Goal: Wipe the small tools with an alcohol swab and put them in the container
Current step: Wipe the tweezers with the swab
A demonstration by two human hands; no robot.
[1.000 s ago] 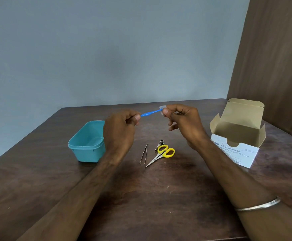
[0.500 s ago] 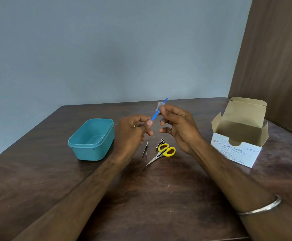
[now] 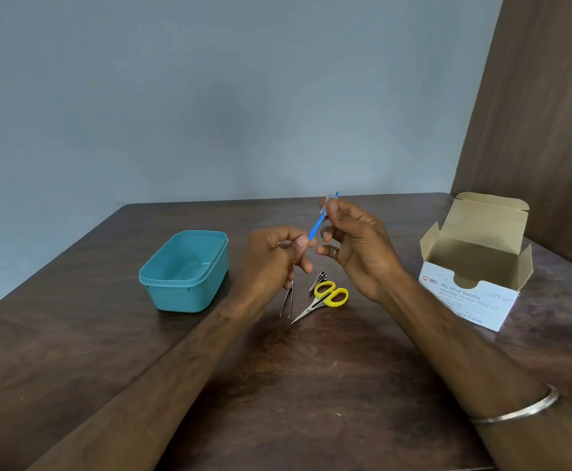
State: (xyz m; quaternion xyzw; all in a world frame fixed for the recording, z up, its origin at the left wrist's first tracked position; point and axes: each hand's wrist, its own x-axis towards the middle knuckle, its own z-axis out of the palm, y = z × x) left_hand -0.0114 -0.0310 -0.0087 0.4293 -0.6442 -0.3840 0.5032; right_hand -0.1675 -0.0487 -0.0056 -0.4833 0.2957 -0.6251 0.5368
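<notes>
Tilted up since a second ago: blue stick tool [image 3: 313,228], formerly near level between the hands, now standing steeply, upper tip toward 1 o'clock.

Left hand [image 3: 271,263]: thumb and forefinger pinch the lower end of the stick; remaining fingers curled beneath.

Right hand [image 3: 356,243]: fingertips clamped on the white alcohol swab [image 3: 329,201], which wraps the stick's upper end; ring on one finger, bangle [image 3: 515,407] on the forearm.

Handling, as judged: stick is light, thin, stiff plastic, likely slick once wet. Best held at one end while the swab slides along the shaft; too hard a squeeze could flex it or flick it loose.

Awaiting wipe, on the dark wooden table [image 3: 312,385] below the hands: tweezers [image 3: 288,302], tips toward 6 o'clock; yellow-handled scissors [image 3: 323,300], just beside them at 3 o'clock, points toward 7 o'clock; a small dark metal item [image 3: 318,281] touching the scissor handles, too small to identify.

Teal container [image 3: 162,282]: open, lidless, at 9 o'clock from the hands, well apart from the tools. Appears to hold nothing.

Alcohol Swabs box [image 3: 461,300]: flaps open, at 3 o'clock, near the right table edge.

Room for moving: bare tabletop between left hand and container, a straight path at 9 o'clock. Near edge lies under the forearms; far edge meets the wall at 12 o'clock.
</notes>
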